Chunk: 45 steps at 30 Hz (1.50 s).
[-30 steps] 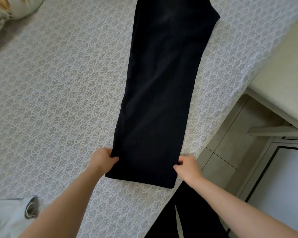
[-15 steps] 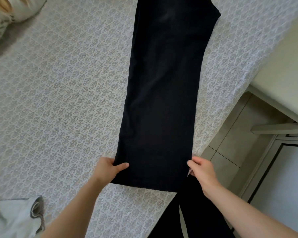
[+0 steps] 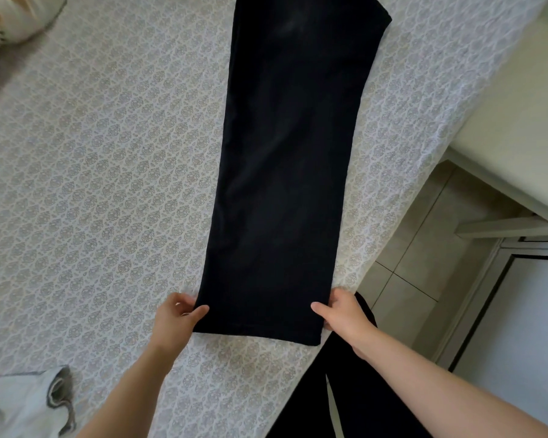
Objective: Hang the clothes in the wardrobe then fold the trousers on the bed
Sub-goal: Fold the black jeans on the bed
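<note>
Black trousers (image 3: 288,172) lie stretched out lengthwise on the bed (image 3: 102,172), folded leg on leg, with the hem end nearest me. My left hand (image 3: 179,317) pinches the hem's left corner, thumb on top of the cloth. At the hem's right corner my right hand (image 3: 342,314) grips the edge the same way, close to the bed's side. The trousers' far end runs out of the frame at the top.
A light grey garment (image 3: 23,403) lies at the bottom left of the bed. A pillow (image 3: 10,17) sits at the top left. Right of the bed are tiled floor (image 3: 424,257), a white bench (image 3: 519,128) and a white cabinet (image 3: 525,327). My own dark trouser legs (image 3: 313,399) show below.
Both hands first drew the hem a little toward me and are now back near their earlier place; their thumbs now lie further in over the cloth at both hem corners.
</note>
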Each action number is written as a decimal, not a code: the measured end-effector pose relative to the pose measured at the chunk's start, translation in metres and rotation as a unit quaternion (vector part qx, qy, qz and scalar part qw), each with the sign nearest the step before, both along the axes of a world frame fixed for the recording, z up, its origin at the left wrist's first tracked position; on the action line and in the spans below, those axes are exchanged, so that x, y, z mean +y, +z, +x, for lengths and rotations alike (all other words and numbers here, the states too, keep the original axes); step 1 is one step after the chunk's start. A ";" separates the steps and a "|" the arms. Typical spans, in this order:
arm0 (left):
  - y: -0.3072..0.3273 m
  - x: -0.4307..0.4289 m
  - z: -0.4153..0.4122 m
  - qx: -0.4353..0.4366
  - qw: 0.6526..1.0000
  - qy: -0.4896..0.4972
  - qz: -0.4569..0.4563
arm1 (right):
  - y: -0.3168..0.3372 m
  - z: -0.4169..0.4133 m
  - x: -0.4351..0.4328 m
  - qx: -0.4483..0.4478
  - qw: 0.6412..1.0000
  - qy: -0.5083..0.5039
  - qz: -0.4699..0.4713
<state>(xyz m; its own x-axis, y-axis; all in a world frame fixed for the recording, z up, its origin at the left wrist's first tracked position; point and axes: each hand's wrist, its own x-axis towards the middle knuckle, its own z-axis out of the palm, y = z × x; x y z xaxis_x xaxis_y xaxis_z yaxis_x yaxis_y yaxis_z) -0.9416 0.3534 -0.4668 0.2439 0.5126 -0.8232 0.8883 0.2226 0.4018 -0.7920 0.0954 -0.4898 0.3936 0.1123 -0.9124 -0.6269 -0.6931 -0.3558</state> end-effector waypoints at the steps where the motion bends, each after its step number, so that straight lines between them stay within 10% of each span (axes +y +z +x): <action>1: 0.002 0.001 0.002 -0.001 1.000 0.000 -0.002 | 0.002 0.001 -0.001 0.005 1.000 0.002 0.008; 10: 0.043 0.039 0.084 -0.095 0.987 0.002 -0.128 | 0.049 0.059 0.027 0.072 0.968 -0.219 0.096; 19: 0.028 0.062 0.202 -0.178 0.979 0.098 -0.037 | 0.034 0.164 0.050 0.028 0.908 -0.404 0.106; 25: -0.008 0.039 0.163 -0.018 0.996 -0.067 0.059 | -0.002 0.134 0.042 0.005 0.986 -0.166 -0.006; 34: -0.008 0.038 0.139 0.014 0.987 -0.148 0.066 | 0.006 0.106 0.043 -0.100 0.994 0.040 -0.012; 45: 0.009 -0.004 0.107 0.010 0.990 -0.118 -0.074 | 0.022 0.089 -0.019 -0.017 0.997 -0.075 -0.004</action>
<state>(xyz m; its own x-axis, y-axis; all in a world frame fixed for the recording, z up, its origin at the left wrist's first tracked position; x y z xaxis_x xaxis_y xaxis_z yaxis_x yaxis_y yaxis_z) -0.8343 0.3492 -0.4581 0.3246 0.3175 -0.8909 0.9302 0.0634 0.3615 -0.7034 0.0765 -0.4675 0.4357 0.0423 -0.8991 -0.7113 -0.5959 -0.3727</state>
